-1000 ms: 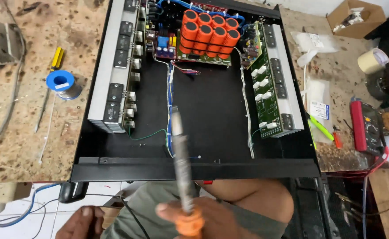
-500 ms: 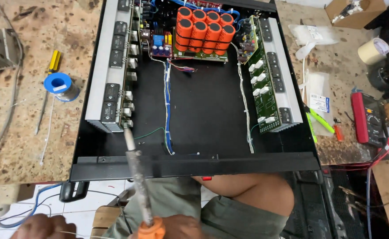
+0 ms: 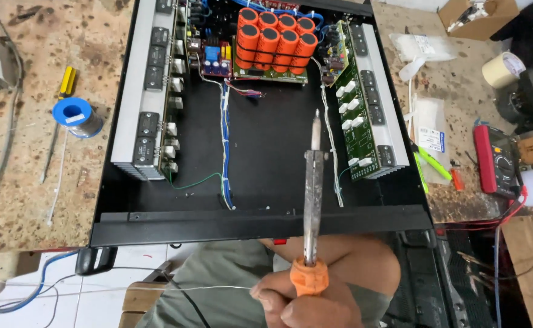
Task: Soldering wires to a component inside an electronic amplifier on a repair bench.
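Soldering iron [image 3: 312,200] upright in right hand [image 3: 306,300], above chassis [image 3: 260,222] front edge.

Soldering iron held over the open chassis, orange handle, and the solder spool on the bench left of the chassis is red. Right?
Not quite. The head view shows the solder spool is blue, not red. The rest holds: the soldering iron with its orange handle is held in a hand over the open chassis, and the spool lies on the bench left of it.

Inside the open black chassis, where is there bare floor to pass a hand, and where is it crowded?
Bare black floor lies mid-chassis, between the blue wire bundle and the right green board, below the orange capacitors. Both side walls and the rear are packed. The soldering iron hangs over the bare patch.
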